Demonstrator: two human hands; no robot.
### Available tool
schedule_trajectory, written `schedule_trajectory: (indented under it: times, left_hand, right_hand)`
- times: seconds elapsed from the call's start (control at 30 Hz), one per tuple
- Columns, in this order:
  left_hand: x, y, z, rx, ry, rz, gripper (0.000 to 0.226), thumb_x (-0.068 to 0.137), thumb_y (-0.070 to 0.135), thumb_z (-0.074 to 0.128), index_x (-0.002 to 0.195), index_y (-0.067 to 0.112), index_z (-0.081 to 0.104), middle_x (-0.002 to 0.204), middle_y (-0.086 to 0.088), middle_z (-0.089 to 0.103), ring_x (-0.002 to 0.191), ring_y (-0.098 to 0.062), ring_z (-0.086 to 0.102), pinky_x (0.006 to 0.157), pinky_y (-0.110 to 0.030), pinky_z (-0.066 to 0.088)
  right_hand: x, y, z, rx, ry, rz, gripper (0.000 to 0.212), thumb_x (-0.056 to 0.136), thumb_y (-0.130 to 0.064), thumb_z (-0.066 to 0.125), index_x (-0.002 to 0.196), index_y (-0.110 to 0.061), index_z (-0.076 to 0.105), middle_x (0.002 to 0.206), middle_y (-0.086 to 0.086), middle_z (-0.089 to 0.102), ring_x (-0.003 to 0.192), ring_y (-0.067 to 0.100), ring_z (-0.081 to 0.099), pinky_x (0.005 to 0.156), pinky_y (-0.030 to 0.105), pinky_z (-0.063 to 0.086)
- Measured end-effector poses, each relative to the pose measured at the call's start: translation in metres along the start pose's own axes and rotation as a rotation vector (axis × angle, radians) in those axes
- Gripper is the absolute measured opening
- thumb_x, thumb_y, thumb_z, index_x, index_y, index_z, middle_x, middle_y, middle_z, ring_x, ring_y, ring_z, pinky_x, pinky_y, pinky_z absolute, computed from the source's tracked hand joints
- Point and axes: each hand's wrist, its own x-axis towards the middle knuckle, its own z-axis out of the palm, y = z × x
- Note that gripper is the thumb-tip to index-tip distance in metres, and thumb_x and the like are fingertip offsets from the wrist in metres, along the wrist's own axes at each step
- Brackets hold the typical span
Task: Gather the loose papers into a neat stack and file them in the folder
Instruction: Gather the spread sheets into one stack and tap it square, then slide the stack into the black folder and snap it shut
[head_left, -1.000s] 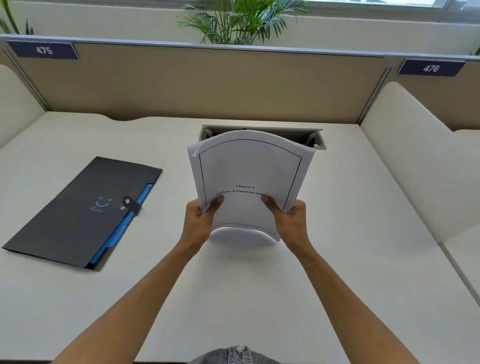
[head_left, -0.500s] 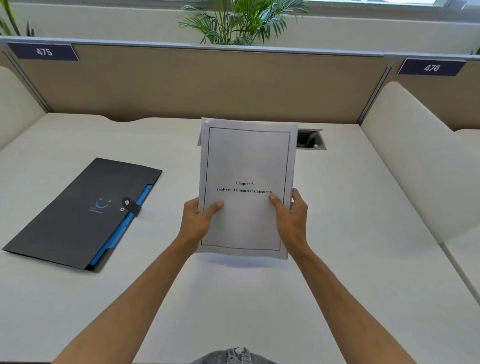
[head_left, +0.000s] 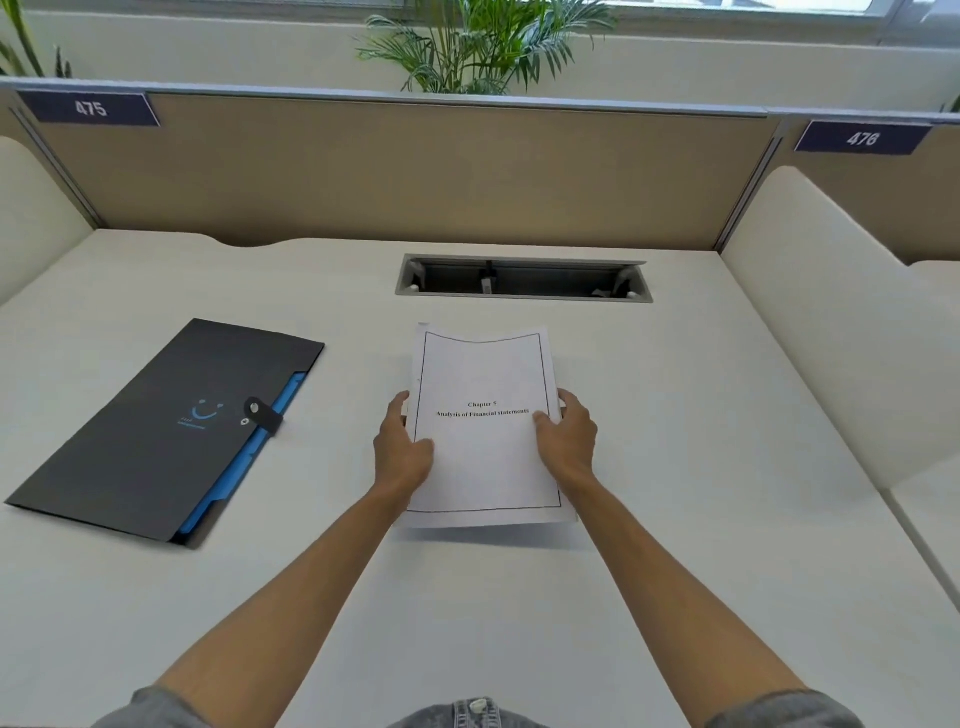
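Both hands clasp one stack of papers (head_left: 485, 423) by its long sides. The left hand (head_left: 402, 449) grips the left edge, thumb lying on the top sheet near the lower half and the other fingers curled under or along the edge, where they are hidden. The right hand (head_left: 566, 441) grips the right edge, thumb pressed on the top sheet just beside the printed title line, the fingers wrapped around the edge. Neither hand is open; each is closed on the stack.

The stack sits at the centre of the desk (head_left: 675, 467), its sheets squared together. Its near edge casts a shadow on the desk and appears slightly lifted; whether the far edge touches the surface cannot be told. The far edge bows slightly. The top sheet bears a thin rectangular border and the words "Chapter 5, Analysis of Financial statements".

At 9 o'clock from the stack, well apart from it, lies the dark folder (head_left: 156, 431), flat, closed with a snap tab (head_left: 262, 414), a blue inner edge showing along its right side. At 12 o'clock, a cable slot (head_left: 522, 280) is recessed in the desk. Beyond it stands a partition (head_left: 405, 171) with number plates 475 (head_left: 91, 108) and 476 (head_left: 862, 139).
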Motion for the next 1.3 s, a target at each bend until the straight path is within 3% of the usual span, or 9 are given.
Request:
schedule_trajectory:
  times: [0.13,0.27,0.4,0.57,0.67,0.8,0.9,1.0,1.3]
  left_hand:
    - [0.004,-0.001,0.007,0.095,-0.012,0.005,0.075,0.081,-0.007,0.046,0.148,0.025,0.033,0.138,-0.009,0.052,0.099,-0.01,0.045,0.063,-0.011,0.036]
    - [0.002,-0.003,0.01,0.165,-0.014,0.004,0.076,0.08,-0.006,0.046,0.15,0.021,0.03,0.139,-0.011,0.052,0.101,-0.015,0.048,0.077,-0.022,0.038]
    - [0.004,-0.007,0.008,0.33,-0.029,0.019,0.077,0.081,-0.002,0.05,0.152,0.015,0.026,0.148,-0.012,0.042,0.134,-0.029,0.04,0.106,-0.037,0.036]
    - [0.01,-0.006,0.007,0.527,-0.05,0.022,0.069,0.081,0.003,0.055,0.146,0.009,0.032,0.14,-0.012,0.038,0.13,-0.03,0.037,0.099,-0.04,0.031]
    - [0.012,-0.007,0.007,0.527,-0.046,-0.017,0.064,0.08,0.003,0.055,0.141,0.009,0.039,0.139,-0.01,0.037,0.128,-0.029,0.037,0.098,-0.039,0.031]
    - [0.015,-0.008,0.003,0.479,-0.032,-0.057,0.042,0.079,0.006,0.059,0.12,0.006,0.052,0.135,-0.009,0.037,0.123,-0.03,0.038,0.096,-0.039,0.031]
    - [0.017,-0.008,-0.003,0.4,-0.031,-0.076,0.053,0.084,0.018,0.066,0.133,0.008,0.048,0.142,-0.008,0.034,0.131,-0.028,0.033,0.102,-0.04,0.028]
    - [0.019,-0.008,-0.011,0.343,-0.016,-0.079,0.069,0.086,0.026,0.066,0.146,0.012,0.037,0.145,-0.008,0.035,0.135,-0.027,0.033,0.111,-0.044,0.025]
    - [0.018,-0.001,-0.037,0.277,0.03,0.029,0.058,0.086,0.023,0.067,0.14,0.019,0.045,0.134,-0.008,0.046,0.12,-0.025,0.05,0.109,-0.049,0.032]
  right_hand:
    - [0.004,0.002,0.004,-0.054,-0.034,-0.012,0.031,0.089,-0.005,0.056,0.118,-0.009,0.064,0.108,0.011,0.071,0.103,0.032,0.065,0.092,0.041,0.052]
    - [0.008,0.008,0.007,-0.114,-0.053,0.003,0.029,0.087,-0.006,0.053,0.113,-0.011,0.065,0.104,0.008,0.07,0.098,0.032,0.064,0.088,0.036,0.051]
    - [0.014,0.016,0.005,-0.193,-0.091,-0.013,0.019,0.086,-0.005,0.053,0.101,-0.004,0.064,0.094,0.011,0.066,0.083,0.029,0.058,0.075,0.031,0.046]
    - [0.019,0.024,-0.002,-0.312,-0.115,-0.04,0.011,0.087,-0.011,0.058,0.089,0.001,0.06,0.097,0.016,0.059,0.084,0.028,0.054,0.071,0.033,0.044]
    - [0.019,0.028,-0.005,-0.368,-0.111,-0.069,0.018,0.088,-0.017,0.063,0.094,0.0,0.062,0.105,0.014,0.057,0.095,0.03,0.057,0.078,0.036,0.05]
    - [0.02,0.031,-0.007,-0.371,-0.102,-0.088,0.029,0.088,-0.024,0.067,0.11,-0.003,0.064,0.112,0.012,0.056,0.101,0.03,0.06,0.082,0.036,0.049]
    - [0.018,0.028,-0.009,-0.319,-0.051,-0.093,0.047,0.091,-0.03,0.066,0.132,-0.008,0.057,0.12,0.01,0.057,0.109,0.028,0.059,0.092,0.039,0.049]
    - [0.014,0.022,-0.008,-0.279,0.003,-0.143,0.043,0.091,-0.03,0.064,0.13,-0.012,0.059,0.117,0.006,0.06,0.106,0.026,0.061,0.09,0.041,0.051]
    - [-0.006,-0.014,0.017,-0.202,0.003,-0.244,0.031,0.089,-0.029,0.066,0.119,-0.02,0.065,0.107,-0.005,0.064,0.086,0.011,0.059,0.074,0.027,0.044]
